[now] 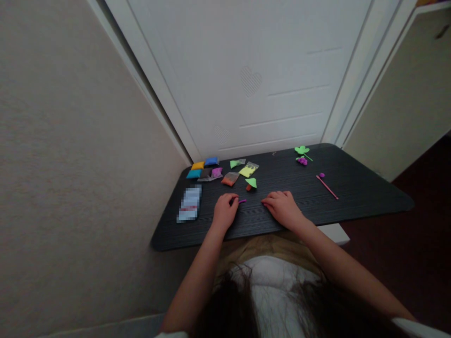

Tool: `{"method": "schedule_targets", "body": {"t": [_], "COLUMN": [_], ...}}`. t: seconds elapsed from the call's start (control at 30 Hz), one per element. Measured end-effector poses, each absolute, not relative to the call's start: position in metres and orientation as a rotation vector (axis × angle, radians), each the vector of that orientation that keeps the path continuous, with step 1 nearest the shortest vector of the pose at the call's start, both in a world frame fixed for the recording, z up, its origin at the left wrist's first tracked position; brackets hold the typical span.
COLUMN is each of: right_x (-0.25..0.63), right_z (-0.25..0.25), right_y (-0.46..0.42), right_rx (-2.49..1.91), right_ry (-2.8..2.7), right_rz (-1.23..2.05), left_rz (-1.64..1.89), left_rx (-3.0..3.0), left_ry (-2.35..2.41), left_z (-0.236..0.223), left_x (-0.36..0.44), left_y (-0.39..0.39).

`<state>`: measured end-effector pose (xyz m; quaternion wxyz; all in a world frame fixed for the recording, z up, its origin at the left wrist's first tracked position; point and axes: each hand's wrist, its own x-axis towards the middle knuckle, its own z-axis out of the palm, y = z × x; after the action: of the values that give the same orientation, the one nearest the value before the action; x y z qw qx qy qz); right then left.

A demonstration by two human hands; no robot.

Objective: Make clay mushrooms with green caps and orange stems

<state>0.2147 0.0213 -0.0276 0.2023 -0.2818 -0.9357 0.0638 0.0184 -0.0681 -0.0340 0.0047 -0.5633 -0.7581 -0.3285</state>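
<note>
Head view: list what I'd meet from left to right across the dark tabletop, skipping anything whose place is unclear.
Pixelated pale-blue rectangular item → left hand → thin purple strip → small green-topped orange piece → right hand → slender pink stick.

At the bottom, a white top, white sleeve edges in both corners, and brown cloth below the table.
</note>
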Motion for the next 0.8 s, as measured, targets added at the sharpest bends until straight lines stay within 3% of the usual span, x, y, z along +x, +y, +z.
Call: {"method": "schedule_targets", "body": {"t": [0.8], "right_x": [0.221], "right_z": [-0.029], "right_y": [0.027], "right_rx": [-0.703], "right_ry": [-2.151], "right_rz": [0.662], "left_rz": [-1.114], "left_rx": [-1.765], "left_ry": [-2.369], "left_z": [-0.031], "left_x": [0.02], "left_y": [-0.07]}}
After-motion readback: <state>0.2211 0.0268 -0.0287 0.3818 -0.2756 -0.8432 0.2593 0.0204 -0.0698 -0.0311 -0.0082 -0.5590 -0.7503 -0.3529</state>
